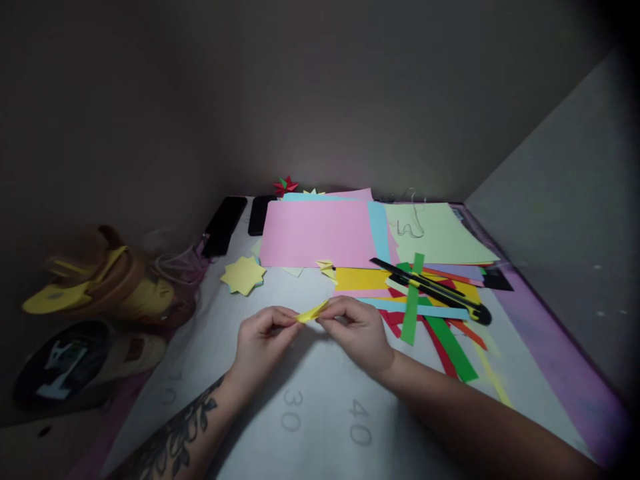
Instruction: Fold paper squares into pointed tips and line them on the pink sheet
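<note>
Between my two hands is a small folded piece of yellow paper [312, 312], held above the white table surface. My left hand [264, 337] pinches its left end between thumb and fingers. The right end is in the pinch of my right hand [357, 333]. Beyond the left hand lies a yellow star-shaped paper [243, 275] with other paper beneath it. Just past the right hand, a small pale yellow folded paper [327, 269] rests at the edge of a pink sheet [315, 233].
At right, a black and yellow box cutter [435, 290] lies across coloured paper strips [445, 337]. Pale green sheets [440, 233] lie behind it. Two dark phones [226, 223] and a red-green paper star [285, 185] are at the back. Jars and a pot [125, 280] stand left.
</note>
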Demonstrator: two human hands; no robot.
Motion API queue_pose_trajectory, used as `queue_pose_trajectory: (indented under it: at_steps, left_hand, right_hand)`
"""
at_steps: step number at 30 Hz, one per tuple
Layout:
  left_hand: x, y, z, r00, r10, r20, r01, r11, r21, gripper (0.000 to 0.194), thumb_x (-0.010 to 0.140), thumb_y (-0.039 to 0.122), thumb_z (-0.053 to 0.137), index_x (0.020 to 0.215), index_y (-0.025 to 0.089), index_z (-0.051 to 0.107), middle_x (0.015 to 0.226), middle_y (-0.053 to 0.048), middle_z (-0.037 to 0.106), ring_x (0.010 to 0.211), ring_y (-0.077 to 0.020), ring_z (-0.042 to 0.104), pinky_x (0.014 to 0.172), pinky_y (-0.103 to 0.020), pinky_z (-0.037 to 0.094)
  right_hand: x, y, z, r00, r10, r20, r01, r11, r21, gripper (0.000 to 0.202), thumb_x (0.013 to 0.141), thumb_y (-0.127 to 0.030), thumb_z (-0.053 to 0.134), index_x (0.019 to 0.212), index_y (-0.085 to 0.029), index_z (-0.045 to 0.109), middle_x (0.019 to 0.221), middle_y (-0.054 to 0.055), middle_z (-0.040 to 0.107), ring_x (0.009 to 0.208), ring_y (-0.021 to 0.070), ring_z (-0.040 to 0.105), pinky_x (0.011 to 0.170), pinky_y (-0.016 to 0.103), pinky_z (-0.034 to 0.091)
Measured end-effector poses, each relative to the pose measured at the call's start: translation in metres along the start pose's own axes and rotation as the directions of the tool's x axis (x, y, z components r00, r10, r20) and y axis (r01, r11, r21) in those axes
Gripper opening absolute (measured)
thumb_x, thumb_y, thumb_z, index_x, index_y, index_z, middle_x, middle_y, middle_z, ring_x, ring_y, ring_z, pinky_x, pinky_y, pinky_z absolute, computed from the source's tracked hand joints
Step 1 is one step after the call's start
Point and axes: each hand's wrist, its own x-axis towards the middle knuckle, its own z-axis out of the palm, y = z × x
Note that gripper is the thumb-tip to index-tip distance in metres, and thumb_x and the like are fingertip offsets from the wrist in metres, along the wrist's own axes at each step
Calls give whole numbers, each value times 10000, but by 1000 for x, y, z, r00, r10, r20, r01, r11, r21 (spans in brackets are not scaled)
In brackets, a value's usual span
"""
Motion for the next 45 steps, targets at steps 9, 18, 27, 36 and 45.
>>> queue_pose_trajectory:
  at_steps: [9,18,27,36,45]
  left_hand:
    - [2,0,14,952,-281,125,303,925,-230,280,738,229,691,938,191,499,805,-8,628,698,-125,597,627,-230,472]
    - [5,4,11,897,-381,225,430,871,-238,284,730,269,684,947,175,527,609,59,553,534,-98,521,539,-211,400]
    - [10,8,10,827,-461,321,547,792,-270,329,635,205,690,922,168,534,510,103,489,446,-67,429,477,-183,320]
    - [7,5,9,857,-457,238,512,811,-282,319,647,223,690,907,183,508,537,94,511,457,-72,444,476,-182,312]
    - [4,7,12,836,-417,357,531,777,-336,309,646,161,666,829,215,422,597,114,452,455,-44,389,446,-157,286]
  right_hand:
    - [1,4,10,958,285,-29,-276,944,181,286,710,-155,652,784,-235,388,693,-55,548,632,112,553,610,241,467]
    - [-2,2,14,906,392,160,-416,895,162,310,725,-170,630,804,-240,339,670,-70,567,588,104,529,557,225,395]
    - [2,0,12,862,465,202,-506,804,312,324,735,-212,597,817,-251,286,602,-98,585,498,102,544,507,213,396]
    - [4,2,5,898,356,258,-376,926,28,60,763,-226,604,733,-189,568,693,-16,569,645,121,539,591,241,425]
    - [2,-4,10,894,368,255,-347,930,-124,144,739,-143,502,602,-187,496,639,-30,490,595,109,467,543,218,353]
